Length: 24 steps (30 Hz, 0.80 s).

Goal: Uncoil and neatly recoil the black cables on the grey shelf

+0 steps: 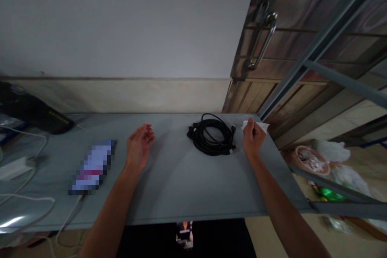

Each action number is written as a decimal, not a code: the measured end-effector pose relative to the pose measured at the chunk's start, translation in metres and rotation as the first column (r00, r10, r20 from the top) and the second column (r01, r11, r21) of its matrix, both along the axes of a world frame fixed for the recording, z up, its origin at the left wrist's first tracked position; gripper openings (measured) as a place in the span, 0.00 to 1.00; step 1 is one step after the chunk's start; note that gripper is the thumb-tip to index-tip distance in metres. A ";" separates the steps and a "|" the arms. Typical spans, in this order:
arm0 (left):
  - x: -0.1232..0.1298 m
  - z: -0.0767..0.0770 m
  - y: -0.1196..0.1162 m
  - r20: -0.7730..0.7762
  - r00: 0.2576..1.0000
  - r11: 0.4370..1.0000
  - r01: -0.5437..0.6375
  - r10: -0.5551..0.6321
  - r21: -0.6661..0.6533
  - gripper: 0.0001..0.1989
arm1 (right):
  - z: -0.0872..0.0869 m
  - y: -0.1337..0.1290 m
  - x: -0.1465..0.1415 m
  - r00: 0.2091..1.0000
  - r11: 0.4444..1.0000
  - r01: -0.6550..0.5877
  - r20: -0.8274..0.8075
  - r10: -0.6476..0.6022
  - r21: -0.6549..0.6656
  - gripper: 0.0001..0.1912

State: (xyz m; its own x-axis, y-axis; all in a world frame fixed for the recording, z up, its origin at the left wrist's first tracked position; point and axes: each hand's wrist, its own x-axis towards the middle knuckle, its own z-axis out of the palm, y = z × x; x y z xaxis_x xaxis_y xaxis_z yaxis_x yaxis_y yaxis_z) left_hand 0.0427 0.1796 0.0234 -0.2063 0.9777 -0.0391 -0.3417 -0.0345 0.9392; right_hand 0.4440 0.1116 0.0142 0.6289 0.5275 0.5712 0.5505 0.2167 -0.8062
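My right hand (254, 137) is closed on a white tissue (262, 126) near the right end of the grey table (193, 193). Just left of that hand lies a coiled bundle of black cable (213, 135), not held. My left hand (140, 143) hovers over the table left of the cable, its fingers curled in; whether anything small is between them cannot be made out. Further left, a phone (92, 167) with a blurred screen rests on the table, a cord plugged into its lower end.
A black bottle-like object (33, 109), a white adapter (15, 168) and pale cords lie at the left. Metal frame bars (320, 40) rise at the right, beside a basket (311, 160) and plastic bags (332, 151). A wall (121, 20) stands behind.
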 end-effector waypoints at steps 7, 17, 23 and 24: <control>0.000 0.002 -0.001 0.007 1.000 1.000 0.019 -0.019 0.012 0.12 | -0.003 0.001 0.002 1.000 1.000 -0.006 0.008 0.006 0.004 0.34; -0.002 0.001 0.000 0.038 0.999 1.000 0.021 -0.022 0.013 0.12 | -0.001 0.001 0.000 1.000 1.000 -0.007 0.001 0.007 0.008 0.34; -0.002 -0.001 0.000 0.046 0.999 1.000 0.022 -0.022 0.003 0.13 | -0.003 0.001 0.001 1.000 1.000 -0.003 0.027 0.003 -0.002 0.33; -0.002 -0.001 0.000 0.052 0.998 1.000 0.023 -0.024 0.001 0.13 | -0.003 0.001 0.001 0.999 1.000 0.001 0.036 -0.001 -0.012 0.33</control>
State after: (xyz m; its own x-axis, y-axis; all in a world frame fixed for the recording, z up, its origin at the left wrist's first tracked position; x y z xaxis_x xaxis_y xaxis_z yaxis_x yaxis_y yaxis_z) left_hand 0.0408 0.1797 0.0225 -0.1810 0.9823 -0.0485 -0.3905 -0.0265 0.9202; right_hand 0.4451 0.1122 0.0110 0.6083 0.5336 0.5876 0.5797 0.2070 -0.7881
